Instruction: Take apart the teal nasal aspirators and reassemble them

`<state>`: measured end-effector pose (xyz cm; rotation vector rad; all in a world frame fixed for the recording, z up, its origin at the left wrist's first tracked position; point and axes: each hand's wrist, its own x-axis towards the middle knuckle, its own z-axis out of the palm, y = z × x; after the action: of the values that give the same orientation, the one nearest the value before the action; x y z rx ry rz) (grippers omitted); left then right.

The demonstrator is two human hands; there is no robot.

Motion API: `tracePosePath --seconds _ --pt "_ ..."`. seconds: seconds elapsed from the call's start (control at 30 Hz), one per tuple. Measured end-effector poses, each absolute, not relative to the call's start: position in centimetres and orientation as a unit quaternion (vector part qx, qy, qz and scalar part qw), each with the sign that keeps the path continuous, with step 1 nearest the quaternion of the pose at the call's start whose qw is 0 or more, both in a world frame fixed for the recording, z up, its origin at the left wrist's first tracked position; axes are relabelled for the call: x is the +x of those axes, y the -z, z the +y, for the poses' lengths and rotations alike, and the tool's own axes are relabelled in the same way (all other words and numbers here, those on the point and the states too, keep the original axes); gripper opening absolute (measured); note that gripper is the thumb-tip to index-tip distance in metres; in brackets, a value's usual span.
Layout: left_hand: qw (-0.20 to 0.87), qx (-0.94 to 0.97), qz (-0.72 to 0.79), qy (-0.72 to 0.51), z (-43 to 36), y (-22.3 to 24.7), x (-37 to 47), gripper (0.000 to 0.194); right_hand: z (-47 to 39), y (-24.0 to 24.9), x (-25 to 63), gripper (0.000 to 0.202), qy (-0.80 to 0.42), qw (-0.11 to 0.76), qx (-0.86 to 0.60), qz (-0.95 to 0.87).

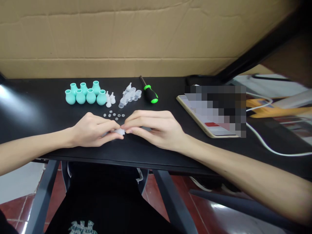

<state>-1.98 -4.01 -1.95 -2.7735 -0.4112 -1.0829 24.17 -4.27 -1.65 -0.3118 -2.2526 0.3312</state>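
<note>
My left hand (96, 130) pinches a small white plastic piece (120, 131) between thumb and fingers, near the table's front edge. My right hand (156, 128) meets it from the right, its thumb and fingertips closed at the piece's right end; whether a smaller part is between them is hidden. Just beyond the fingers lie several tiny translucent discs (114, 114). Farther back are several turquoise bulbs (91, 96) with open necks, white nozzle-shaped pieces (112, 98) beside them, and a pile of clear plastic parts (130, 96).
A green and black screwdriver (151, 94) lies behind my right hand. To the right are a phone (195, 113), partly blurred out, and a white cable (262, 141). Cardboard (122, 39) stands along the back of the black table (31, 110).
</note>
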Motion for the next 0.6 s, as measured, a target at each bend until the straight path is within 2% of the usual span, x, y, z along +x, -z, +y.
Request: tracePosePath --seconds 0.6 --pt "0.057 -0.915 -0.139 0.375 -3.88 2.1 -1.88 0.026 -4.94 1.4 24.07 0.012 -0.067 0.412 -0.14 -0.898"
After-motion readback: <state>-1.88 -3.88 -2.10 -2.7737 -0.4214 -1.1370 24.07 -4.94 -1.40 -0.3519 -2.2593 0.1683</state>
